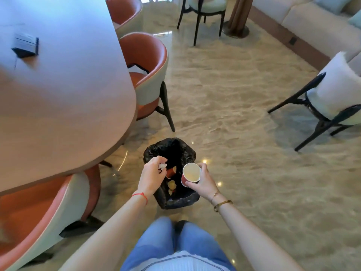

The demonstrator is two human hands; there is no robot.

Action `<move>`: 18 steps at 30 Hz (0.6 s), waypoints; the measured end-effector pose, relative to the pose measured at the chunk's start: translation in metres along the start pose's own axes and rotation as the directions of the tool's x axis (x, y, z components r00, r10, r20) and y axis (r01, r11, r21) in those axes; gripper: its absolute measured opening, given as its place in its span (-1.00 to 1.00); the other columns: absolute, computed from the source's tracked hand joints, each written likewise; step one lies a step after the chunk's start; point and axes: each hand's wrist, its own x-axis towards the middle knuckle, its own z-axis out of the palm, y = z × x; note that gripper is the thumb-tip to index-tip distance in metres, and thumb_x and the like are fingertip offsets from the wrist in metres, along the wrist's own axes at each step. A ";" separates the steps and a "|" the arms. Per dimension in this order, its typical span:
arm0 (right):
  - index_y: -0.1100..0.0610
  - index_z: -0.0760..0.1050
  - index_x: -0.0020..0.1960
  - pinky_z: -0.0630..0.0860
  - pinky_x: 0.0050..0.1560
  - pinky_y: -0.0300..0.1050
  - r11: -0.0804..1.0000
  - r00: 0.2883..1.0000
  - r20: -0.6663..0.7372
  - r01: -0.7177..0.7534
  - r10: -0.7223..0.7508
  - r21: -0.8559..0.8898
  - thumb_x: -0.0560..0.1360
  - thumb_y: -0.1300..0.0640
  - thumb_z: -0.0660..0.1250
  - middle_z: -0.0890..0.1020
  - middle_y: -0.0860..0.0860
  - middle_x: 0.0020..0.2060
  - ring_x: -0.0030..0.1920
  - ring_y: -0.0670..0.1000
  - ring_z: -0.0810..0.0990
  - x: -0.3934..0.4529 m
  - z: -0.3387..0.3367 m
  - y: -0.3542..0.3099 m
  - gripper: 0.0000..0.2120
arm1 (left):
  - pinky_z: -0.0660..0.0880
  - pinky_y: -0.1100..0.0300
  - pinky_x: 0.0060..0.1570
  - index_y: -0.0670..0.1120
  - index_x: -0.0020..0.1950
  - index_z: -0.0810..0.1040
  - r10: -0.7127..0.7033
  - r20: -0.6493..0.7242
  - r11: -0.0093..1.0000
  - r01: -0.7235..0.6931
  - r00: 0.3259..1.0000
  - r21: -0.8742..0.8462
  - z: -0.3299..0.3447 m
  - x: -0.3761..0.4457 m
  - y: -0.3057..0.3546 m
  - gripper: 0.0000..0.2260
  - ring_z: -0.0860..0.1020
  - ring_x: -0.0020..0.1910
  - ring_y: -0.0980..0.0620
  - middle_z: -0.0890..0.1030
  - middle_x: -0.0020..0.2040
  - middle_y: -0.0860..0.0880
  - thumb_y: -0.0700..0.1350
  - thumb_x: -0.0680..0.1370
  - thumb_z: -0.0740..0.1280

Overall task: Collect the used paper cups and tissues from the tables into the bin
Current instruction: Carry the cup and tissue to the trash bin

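Observation:
A small bin [176, 202] lined with a black bag stands on the marble floor in front of my legs. Several red paper cups [170, 171] lie inside it. My left hand [151, 178] hovers over the bin's left rim, fingers curled round a crumpled white tissue [162, 166]. My right hand [203, 182] holds a red paper cup [191, 175] with a pale inside, tilted over the bin's right rim, its mouth facing up towards me.
A large pale table [64, 90] fills the left, with a dark tissue box [26, 46] on it. Orange-and-white chairs [148, 75] stand along its edge. Dark-framed chairs [328, 106] stand at the right and far back. A sofa [304, 18] lines the far wall.

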 end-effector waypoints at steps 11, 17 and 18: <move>0.14 0.11 0.47 0.27 0.40 -0.02 0.988 0.972 0.177 -0.146 0.151 -0.040 0.40 0.03 0.46 0.29 0.12 0.42 0.41 0.10 0.28 0.057 0.011 0.026 -0.22 | 0.46 0.16 0.24 -0.05 0.29 0.49 -0.125 0.077 0.983 0.114 0.989 0.141 0.012 0.025 -0.024 -0.67 0.50 0.25 0.05 0.56 0.25 0.00 -0.21 0.53 0.34; 0.11 0.36 0.33 0.36 0.27 -0.17 0.991 0.996 0.084 0.007 0.005 -0.135 0.46 0.04 0.38 0.47 0.03 0.24 0.28 0.03 0.43 0.043 -0.022 0.002 -0.52 | 0.47 0.18 0.16 -0.02 0.27 0.50 -0.034 0.032 0.965 0.024 0.999 0.260 -0.019 0.024 -0.014 -0.72 0.51 0.21 0.05 0.56 0.22 0.01 -0.16 0.55 0.32; 0.10 0.37 0.32 0.34 0.26 -0.20 0.989 0.998 0.061 0.025 -0.016 -0.146 0.47 0.05 0.38 0.48 0.01 0.24 0.28 0.02 0.43 0.039 -0.029 -0.004 -0.54 | 0.46 0.19 0.15 -0.02 0.27 0.51 -0.017 0.027 0.962 0.009 0.999 0.272 -0.026 0.023 -0.010 -0.72 0.51 0.20 0.04 0.56 0.22 0.00 -0.16 0.56 0.32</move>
